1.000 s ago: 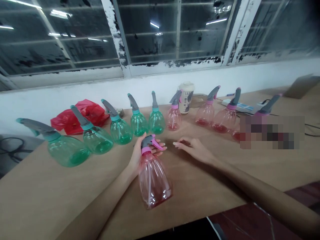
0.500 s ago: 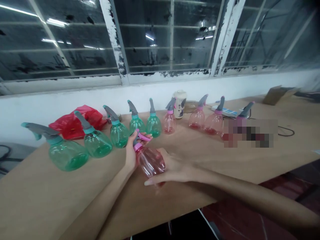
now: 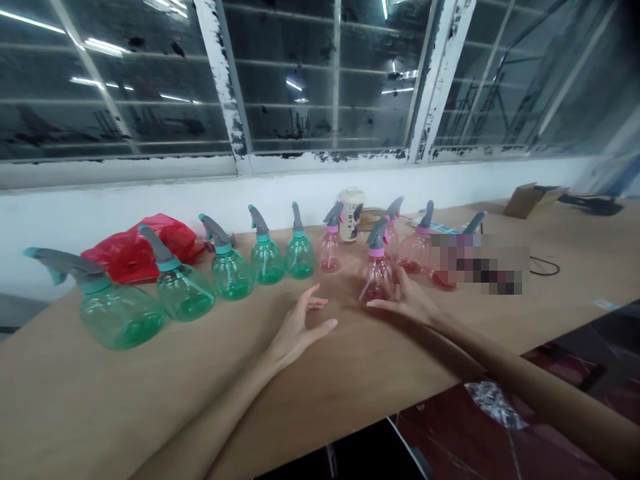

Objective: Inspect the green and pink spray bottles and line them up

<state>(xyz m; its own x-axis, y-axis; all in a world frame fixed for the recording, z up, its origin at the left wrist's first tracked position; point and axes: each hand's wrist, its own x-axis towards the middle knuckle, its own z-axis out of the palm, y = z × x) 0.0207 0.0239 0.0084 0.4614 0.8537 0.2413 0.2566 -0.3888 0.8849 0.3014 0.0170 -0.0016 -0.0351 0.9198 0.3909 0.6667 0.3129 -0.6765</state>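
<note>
My right hand (image 3: 411, 298) grips the lower body of a pink spray bottle (image 3: 376, 275), which is upright with its grey and pink trigger head on top and a little liquid inside. My left hand (image 3: 303, 328) is over the table to the left of that bottle, fingers and thumb apart, holding nothing. Beyond the held bottle stand more pink spray bottles, one (image 3: 330, 253) to its left and another (image 3: 416, 252) to its right. A row of several green spray bottles, including the nearest one (image 3: 123, 313), lines the left side, each with green liquid at the bottom.
A red plastic bag (image 3: 145, 248) lies behind the green bottles. A white printed cup (image 3: 351, 217) stands near the wall. At the back right are an open cardboard box (image 3: 531, 200) and a black cable (image 3: 546, 272). A blurred patch covers part of the right side.
The pink spray bottle has moved right and away from me, from tilted between both hands to upright in my right hand. My left hand has let go of its trigger head.
</note>
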